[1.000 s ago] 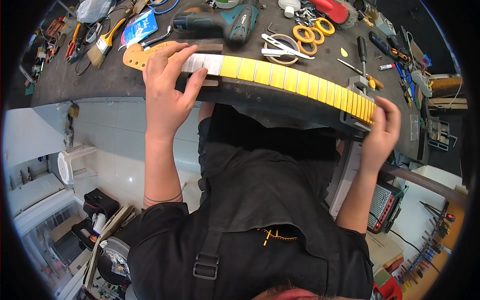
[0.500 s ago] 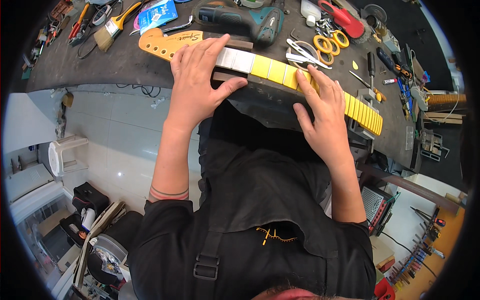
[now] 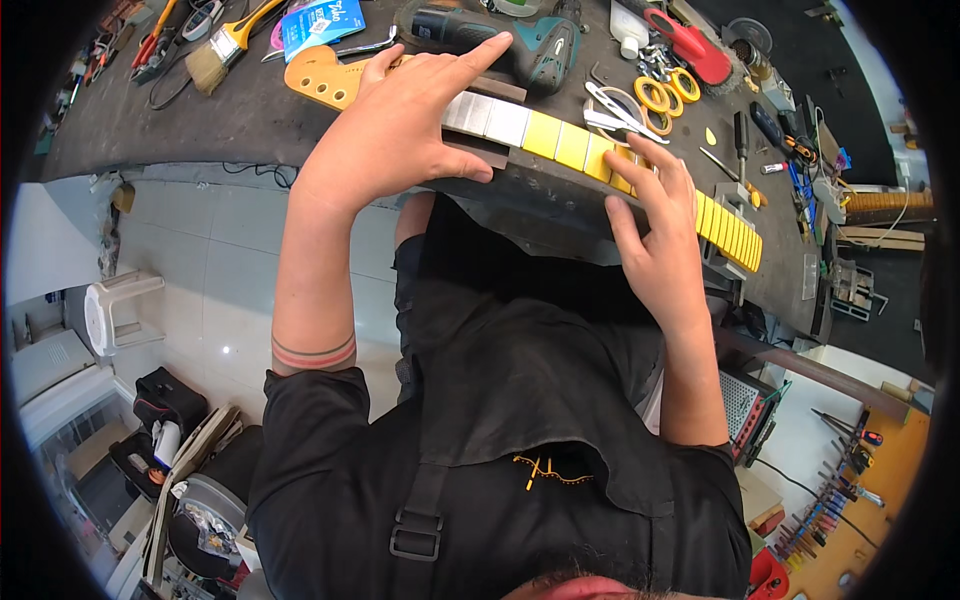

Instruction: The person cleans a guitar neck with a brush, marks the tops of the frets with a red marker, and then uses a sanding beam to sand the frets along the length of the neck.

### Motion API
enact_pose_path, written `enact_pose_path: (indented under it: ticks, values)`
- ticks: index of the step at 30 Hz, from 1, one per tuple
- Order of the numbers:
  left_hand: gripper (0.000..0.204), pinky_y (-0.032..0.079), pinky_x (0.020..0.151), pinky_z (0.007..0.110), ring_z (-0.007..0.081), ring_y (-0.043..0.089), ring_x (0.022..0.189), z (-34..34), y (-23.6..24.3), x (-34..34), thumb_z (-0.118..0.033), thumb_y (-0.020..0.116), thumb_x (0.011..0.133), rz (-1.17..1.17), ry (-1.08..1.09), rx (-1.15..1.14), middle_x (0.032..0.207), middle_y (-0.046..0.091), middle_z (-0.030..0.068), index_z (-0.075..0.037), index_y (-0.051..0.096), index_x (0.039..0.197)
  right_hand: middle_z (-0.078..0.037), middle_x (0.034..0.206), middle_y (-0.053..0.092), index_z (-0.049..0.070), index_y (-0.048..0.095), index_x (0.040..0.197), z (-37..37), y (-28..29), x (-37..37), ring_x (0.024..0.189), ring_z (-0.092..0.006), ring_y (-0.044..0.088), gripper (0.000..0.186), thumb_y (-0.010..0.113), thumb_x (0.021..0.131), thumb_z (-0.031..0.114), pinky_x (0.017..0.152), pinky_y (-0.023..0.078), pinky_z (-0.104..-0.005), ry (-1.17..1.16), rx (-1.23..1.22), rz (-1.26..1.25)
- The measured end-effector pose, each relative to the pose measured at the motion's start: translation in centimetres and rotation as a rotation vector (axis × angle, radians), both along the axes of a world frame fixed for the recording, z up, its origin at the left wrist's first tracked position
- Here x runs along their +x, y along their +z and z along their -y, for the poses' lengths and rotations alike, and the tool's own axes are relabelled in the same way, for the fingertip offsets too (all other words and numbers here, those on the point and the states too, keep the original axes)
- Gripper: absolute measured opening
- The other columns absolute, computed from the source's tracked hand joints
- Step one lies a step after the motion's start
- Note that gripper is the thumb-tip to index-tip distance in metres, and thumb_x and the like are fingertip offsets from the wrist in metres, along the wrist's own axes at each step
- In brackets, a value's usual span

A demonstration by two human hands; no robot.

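Observation:
A guitar neck lies across the front edge of the workbench, its wooden headstock [image 3: 325, 80] to the left. Yellow tape [image 3: 572, 146] covers most of the fretboard between the frets; nearer the headstock the strips are silvery grey [image 3: 485, 115]. My left hand [image 3: 385, 130] is over the neck beside the headstock, index finger stretched out and thumb apart on the near side; whether it touches the wood is hidden. Fingertips of my right hand [image 3: 655, 215] rest at the yellow-taped part, fingers spread and thumb along the near edge.
Behind the neck lie a cordless drill [image 3: 550, 55], white-handled scissors-like tool [image 3: 618, 110], yellow tape rolls [image 3: 652, 96] and a red brush [image 3: 690, 45]. A paintbrush [image 3: 215, 60] is at the far left. A metal support [image 3: 735, 200] stands under the neck's right end.
My left hand looks larger and raised, its forearm swung left and its index finger reaching further right. My right hand stays at about the same place on the fretboard.

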State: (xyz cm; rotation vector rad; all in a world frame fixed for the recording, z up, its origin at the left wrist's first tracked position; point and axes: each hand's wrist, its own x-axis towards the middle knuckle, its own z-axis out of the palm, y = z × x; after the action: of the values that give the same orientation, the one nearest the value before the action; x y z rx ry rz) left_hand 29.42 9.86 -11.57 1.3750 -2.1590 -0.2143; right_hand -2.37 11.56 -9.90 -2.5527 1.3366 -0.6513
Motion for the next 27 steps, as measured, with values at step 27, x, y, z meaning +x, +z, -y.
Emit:
enact_pose_path:
  ticks: [27]
  values:
    - [0.04,0.043,0.114,0.049,0.0284,0.062,0.131,-4.4,1.0,-9.7,-0.013,0.08,0.088,0.183,0.005,-0.23,0.133,0.071,0.0081,-0.006,0.072,0.127,-0.008,0.114,0.073,0.009,0.076,0.108,-2.6,0.7,-11.9,0.121,-0.0313,0.065,0.02,0.069,0.091,-0.001,0.12,0.035,-0.0536,-0.175,-0.256,0.141]
